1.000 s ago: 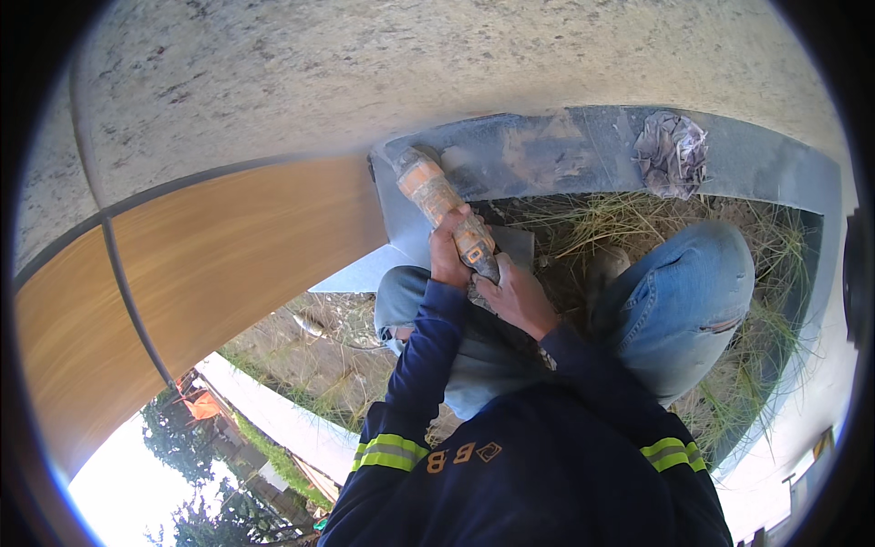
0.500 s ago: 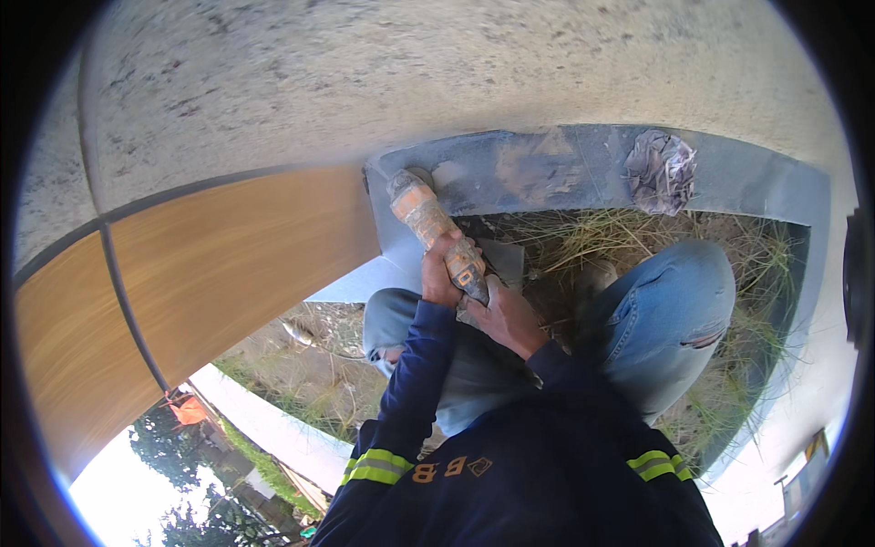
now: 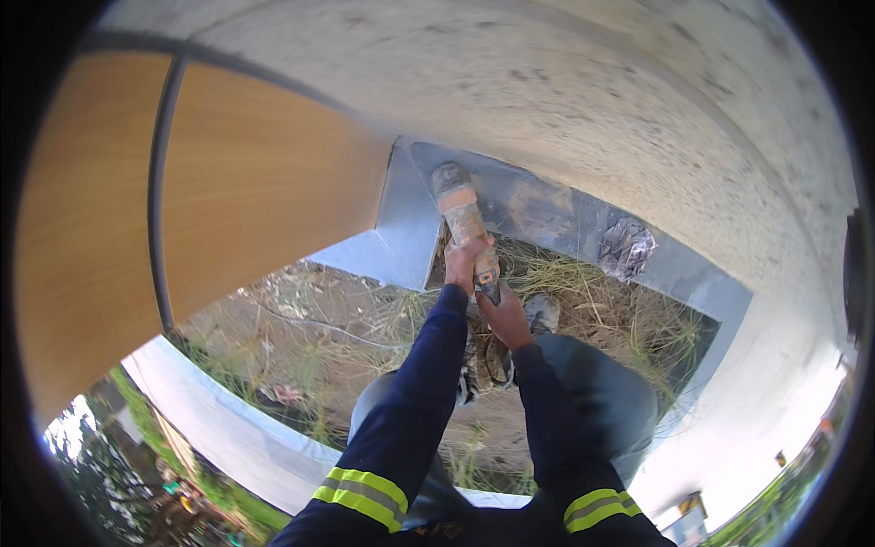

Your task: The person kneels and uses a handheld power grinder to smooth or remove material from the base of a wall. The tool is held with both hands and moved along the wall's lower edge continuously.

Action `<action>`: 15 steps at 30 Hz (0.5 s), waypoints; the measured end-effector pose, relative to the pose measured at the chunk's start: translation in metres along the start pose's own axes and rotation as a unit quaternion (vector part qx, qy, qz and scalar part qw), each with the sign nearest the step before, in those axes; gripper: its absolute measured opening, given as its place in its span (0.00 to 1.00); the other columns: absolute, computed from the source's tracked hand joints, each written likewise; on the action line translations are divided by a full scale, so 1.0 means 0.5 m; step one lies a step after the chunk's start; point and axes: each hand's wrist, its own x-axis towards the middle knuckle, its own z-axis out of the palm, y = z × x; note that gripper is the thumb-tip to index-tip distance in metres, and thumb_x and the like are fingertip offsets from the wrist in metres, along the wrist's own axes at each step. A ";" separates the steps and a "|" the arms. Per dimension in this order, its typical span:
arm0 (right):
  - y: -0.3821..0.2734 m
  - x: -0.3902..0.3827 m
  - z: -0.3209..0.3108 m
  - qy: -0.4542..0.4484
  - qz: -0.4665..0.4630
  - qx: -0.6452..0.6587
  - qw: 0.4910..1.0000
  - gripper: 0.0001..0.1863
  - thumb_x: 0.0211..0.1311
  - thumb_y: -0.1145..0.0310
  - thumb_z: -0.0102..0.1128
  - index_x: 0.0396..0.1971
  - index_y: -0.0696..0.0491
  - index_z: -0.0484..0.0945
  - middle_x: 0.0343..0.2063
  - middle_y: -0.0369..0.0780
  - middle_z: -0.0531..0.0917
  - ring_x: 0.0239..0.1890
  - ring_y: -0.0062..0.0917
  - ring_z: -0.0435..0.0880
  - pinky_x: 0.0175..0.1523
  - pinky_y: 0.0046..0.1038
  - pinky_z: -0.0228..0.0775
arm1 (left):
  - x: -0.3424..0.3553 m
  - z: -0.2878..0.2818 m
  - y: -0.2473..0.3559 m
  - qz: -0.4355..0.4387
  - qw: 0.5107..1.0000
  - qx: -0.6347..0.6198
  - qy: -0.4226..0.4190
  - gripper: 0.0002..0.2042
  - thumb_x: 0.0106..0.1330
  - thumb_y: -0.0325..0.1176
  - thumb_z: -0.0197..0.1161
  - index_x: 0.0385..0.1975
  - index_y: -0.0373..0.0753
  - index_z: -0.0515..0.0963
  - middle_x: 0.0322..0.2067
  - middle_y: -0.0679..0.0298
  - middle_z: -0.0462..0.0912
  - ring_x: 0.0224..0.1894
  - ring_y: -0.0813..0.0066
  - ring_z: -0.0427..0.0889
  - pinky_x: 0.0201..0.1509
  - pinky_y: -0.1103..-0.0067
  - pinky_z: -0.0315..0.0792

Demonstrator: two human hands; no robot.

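Note:
An orange power tool, coated in pale dust, lies lengthwise away from me with its head against the grey ledge near its left corner. My left hand is wrapped round the tool's body. My right hand grips its dark lower end, nearer me. A crumpled, dirty grey wad, like paper, rests on the ledge to the right of the tool. The surface under the tool's head is hidden.
A speckled pale wall rises beyond the ledge. Wood-look panels with dark joints fill the left. My knees and shoes sit over soil with dry grass, bordered by a pale kerb. Greenery shows at the lower left.
My view has swung, bringing more panel and soil in, and my arms appear more stretched out. The tool now stands more upright in the picture. Both hands still hold it.

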 end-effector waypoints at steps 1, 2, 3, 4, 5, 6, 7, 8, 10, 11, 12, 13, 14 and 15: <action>-0.002 0.005 -0.005 -0.017 0.024 0.035 0.999 0.30 0.67 0.48 0.67 0.55 0.60 0.77 0.39 0.58 0.87 0.46 0.58 0.87 0.49 0.50 0.77 | 0.001 0.008 0.001 0.014 1.000 0.009 -0.005 0.17 0.61 0.31 0.74 0.47 0.34 0.80 0.34 0.60 0.85 0.30 0.63 0.87 0.34 0.66 0.83; -0.005 0.010 -0.010 -0.023 0.029 0.040 0.999 0.30 0.67 0.49 0.67 0.55 0.60 0.78 0.40 0.58 0.87 0.47 0.57 0.87 0.49 0.49 0.78 | 0.004 0.010 0.006 0.021 1.000 -0.009 -0.005 0.16 0.60 0.31 0.74 0.46 0.34 0.81 0.34 0.60 0.85 0.30 0.63 0.87 0.34 0.66 0.83; -0.006 0.013 -0.014 -0.029 0.037 0.045 0.998 0.30 0.67 0.49 0.68 0.55 0.60 0.78 0.41 0.58 0.87 0.48 0.56 0.87 0.50 0.48 0.78 | 0.008 0.006 0.001 0.023 0.999 -0.024 -0.007 0.16 0.60 0.31 0.74 0.46 0.34 0.81 0.34 0.60 0.85 0.30 0.63 0.87 0.34 0.66 0.84; -0.017 0.015 0.001 -0.032 0.025 0.029 0.999 0.29 0.66 0.50 0.68 0.55 0.59 0.78 0.41 0.58 0.87 0.48 0.56 0.87 0.51 0.48 0.78 | 0.017 -0.019 -0.003 0.028 0.999 -0.033 -0.003 0.16 0.59 0.30 0.75 0.46 0.35 0.81 0.34 0.60 0.85 0.30 0.64 0.87 0.34 0.66 0.84; -0.028 0.015 0.013 -0.035 0.012 0.015 0.999 0.29 0.66 0.50 0.68 0.55 0.59 0.78 0.42 0.57 0.87 0.48 0.55 0.88 0.51 0.47 0.78 | 0.027 -0.044 -0.007 0.023 0.999 -0.031 0.026 0.16 0.59 0.29 0.75 0.46 0.36 0.81 0.33 0.60 0.85 0.30 0.64 0.87 0.34 0.66 0.85; -0.013 0.014 0.008 -0.037 0.009 -0.003 0.999 0.29 0.66 0.51 0.69 0.55 0.59 0.78 0.41 0.57 0.87 0.47 0.55 0.88 0.51 0.47 0.78 | 0.019 -0.043 -0.015 0.021 0.998 -0.046 0.028 0.16 0.58 0.29 0.75 0.46 0.36 0.81 0.33 0.60 0.85 0.30 0.64 0.87 0.34 0.66 0.85; 0.001 0.014 0.002 -0.039 0.006 -0.019 0.999 0.29 0.66 0.51 0.69 0.55 0.59 0.78 0.41 0.57 0.88 0.47 0.55 0.88 0.51 0.47 0.78 | 0.011 -0.040 -0.022 0.020 0.998 -0.059 0.030 0.16 0.58 0.29 0.75 0.46 0.36 0.81 0.33 0.60 0.84 0.30 0.64 0.87 0.33 0.66 0.85; 0.015 0.010 -0.005 -0.041 0.002 -0.033 0.999 0.28 0.65 0.51 0.69 0.55 0.59 0.79 0.40 0.56 0.88 0.46 0.55 0.88 0.50 0.47 0.78 | 0.002 -0.034 -0.028 0.020 0.997 -0.070 0.033 0.17 0.58 0.29 0.75 0.45 0.36 0.81 0.33 0.60 0.84 0.30 0.65 0.87 0.33 0.66 0.85; 0.016 -0.009 -0.015 -0.034 0.013 -0.049 0.998 0.25 0.68 0.56 0.71 0.52 0.62 0.80 0.35 0.45 0.88 0.37 0.28 0.86 0.44 0.34 0.77 | -0.015 -0.034 -0.041 0.008 0.997 -0.074 0.031 0.18 0.57 0.30 0.76 0.46 0.36 0.80 0.34 0.61 0.84 0.30 0.65 0.87 0.34 0.67 0.84; 0.020 -0.015 -0.018 -0.031 0.015 -0.044 0.998 0.24 0.68 0.56 0.71 0.52 0.62 0.80 0.35 0.44 0.88 0.37 0.27 0.86 0.44 0.33 0.77 | -0.021 -0.029 -0.047 0.008 0.997 -0.072 0.032 0.18 0.57 0.30 0.77 0.46 0.36 0.80 0.34 0.61 0.84 0.31 0.66 0.87 0.35 0.67 0.84; 0.022 -0.021 -0.019 -0.027 0.015 -0.038 0.999 0.24 0.68 0.57 0.71 0.52 0.62 0.80 0.34 0.44 0.88 0.36 0.27 0.85 0.43 0.33 0.77 | -0.029 -0.023 -0.048 0.008 0.997 -0.069 0.031 0.19 0.56 0.31 0.77 0.46 0.36 0.80 0.35 0.61 0.84 0.31 0.66 0.87 0.36 0.67 0.84; 0.024 -0.023 -0.024 -0.025 0.019 -0.028 0.999 0.23 0.67 0.58 0.70 0.51 0.62 0.80 0.33 0.43 0.87 0.35 0.26 0.85 0.42 0.33 0.77 | -0.033 -0.014 -0.048 0.014 0.997 -0.062 0.031 0.19 0.56 0.30 0.77 0.46 0.36 0.80 0.36 0.61 0.84 0.32 0.66 0.87 0.37 0.67 0.84; 0.027 -0.021 -0.031 -0.023 0.023 -0.018 0.999 0.23 0.67 0.59 0.70 0.51 0.61 0.80 0.32 0.42 0.87 0.33 0.26 0.85 0.40 0.32 0.77 | -0.031 -0.003 -0.046 0.019 0.998 -0.056 0.030 0.20 0.55 0.30 0.77 0.47 0.36 0.80 0.36 0.61 0.84 0.33 0.67 0.87 0.38 0.67 0.83; 0.023 -0.018 -0.037 -0.021 0.030 -0.010 0.999 0.22 0.67 0.59 0.70 0.51 0.61 0.80 0.31 0.41 0.86 0.32 0.25 0.84 0.39 0.32 0.76 | -0.030 0.007 -0.039 0.021 0.998 -0.050 0.031 0.21 0.55 0.30 0.78 0.47 0.36 0.79 0.37 0.61 0.85 0.34 0.68 0.87 0.39 0.67 0.83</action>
